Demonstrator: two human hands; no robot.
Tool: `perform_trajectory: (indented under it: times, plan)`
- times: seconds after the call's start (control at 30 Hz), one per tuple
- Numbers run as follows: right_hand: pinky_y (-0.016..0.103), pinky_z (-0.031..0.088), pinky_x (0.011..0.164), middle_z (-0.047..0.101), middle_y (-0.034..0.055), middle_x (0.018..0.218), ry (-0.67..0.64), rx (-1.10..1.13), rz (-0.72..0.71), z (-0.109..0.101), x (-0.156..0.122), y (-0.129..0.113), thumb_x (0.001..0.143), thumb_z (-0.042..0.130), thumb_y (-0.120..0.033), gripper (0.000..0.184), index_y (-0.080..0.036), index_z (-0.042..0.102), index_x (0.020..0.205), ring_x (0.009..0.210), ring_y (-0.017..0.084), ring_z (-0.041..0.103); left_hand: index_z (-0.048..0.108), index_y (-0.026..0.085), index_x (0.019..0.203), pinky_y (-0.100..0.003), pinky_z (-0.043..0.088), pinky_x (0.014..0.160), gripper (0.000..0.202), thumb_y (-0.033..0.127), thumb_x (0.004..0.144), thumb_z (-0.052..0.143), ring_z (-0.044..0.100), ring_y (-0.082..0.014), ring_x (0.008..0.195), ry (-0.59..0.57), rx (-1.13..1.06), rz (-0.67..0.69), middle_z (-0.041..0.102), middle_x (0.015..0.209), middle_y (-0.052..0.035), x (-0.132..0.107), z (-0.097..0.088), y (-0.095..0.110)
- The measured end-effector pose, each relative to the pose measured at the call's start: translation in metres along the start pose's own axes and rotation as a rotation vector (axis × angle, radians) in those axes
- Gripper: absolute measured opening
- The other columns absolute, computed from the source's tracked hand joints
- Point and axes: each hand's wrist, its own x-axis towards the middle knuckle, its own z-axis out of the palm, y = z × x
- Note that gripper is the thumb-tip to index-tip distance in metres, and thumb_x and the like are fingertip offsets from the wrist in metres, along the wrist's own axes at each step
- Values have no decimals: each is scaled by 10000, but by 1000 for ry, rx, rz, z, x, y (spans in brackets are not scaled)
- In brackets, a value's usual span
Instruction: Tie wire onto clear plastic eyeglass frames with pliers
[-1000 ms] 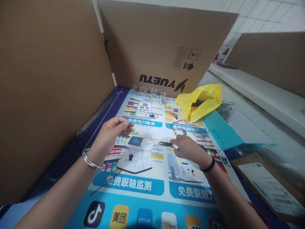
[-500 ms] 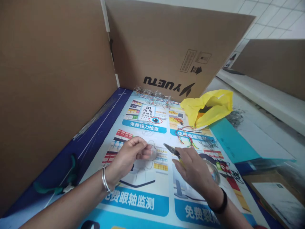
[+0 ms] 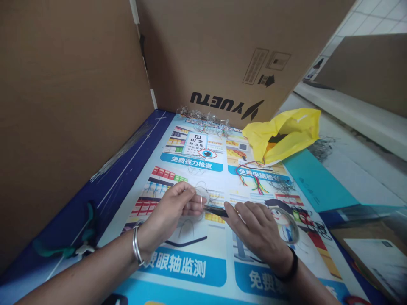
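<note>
A green-handled tool [image 3: 85, 237] is seen on the blue edge of the desk [image 3: 104, 203], well to the left of both grips. The left hand [image 3: 173, 207] is narrowed to a pinch of thumb and fingertips, and a thin wire piece [image 3: 202, 195] is held in it just above the printed poster [image 3: 190, 267]. The wire is curved up and to the right out of that grip; whether anything clear is fixed to it cannot be told. A pair of pliers [image 3: 216, 210] is held in the right hand [image 3: 256, 228], whose fingers are closed over the handles. The long axis of the pliers is laid almost level from right to left, and the dark nose is pointed left, at or touching the wire just beside the left grip. Beyond the right grip, a bundle of coloured wires [image 3: 252, 178] is spread on the poster. Further beyond and to the right, 1 yellow plastic bag [image 3: 286, 131] is laid on its side, its mouth turned toward the hands; only something dark and orange is made out inside.
</note>
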Motion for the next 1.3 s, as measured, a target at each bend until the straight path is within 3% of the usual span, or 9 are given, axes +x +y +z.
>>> perform_trajectory:
  times: [0.23, 0.9, 1.13, 1.3]
  plan:
    - [377, 376, 746, 610, 70, 955, -15, -40, -44, -3, -1, 1, 815, 579, -136, 348, -147, 544, 1161, 874, 213, 510, 470, 175, 746, -336, 525, 685, 207, 341, 815, 575, 652, -151, 607, 0, 5, -32, 716, 787, -88, -1, 1, -2]
    - [368, 377, 725, 619, 68, 948, -55, 9, -66, -6, 1, 1, 867, 466, -91, 316, -135, 534, 1173, 862, 208, 510, 463, 178, 730, -326, 508, 689, 227, 351, 801, 592, 609, -116, 565, -6, -3, -78, 704, 748, -66, -2, 2, -4]
    - [374, 378, 718, 617, 80, 968, -91, 98, -29, -1, -1, 2, 867, 482, -126, 309, -143, 529, 1172, 860, 213, 516, 467, 179, 724, -291, 484, 649, 225, 352, 812, 582, 602, -118, 578, -35, 4, -38, 690, 736, -54, -1, 2, -5]
    - [349, 394, 687, 608, 65, 861, -143, 190, 17, -3, 5, 4, 873, 465, -157, 247, -152, 558, 1102, 796, 192, 510, 477, 178, 711, -244, 449, 614, 243, 371, 826, 569, 604, -117, 612, -82, 85, 30, 677, 737, -36, -2, 4, -2]
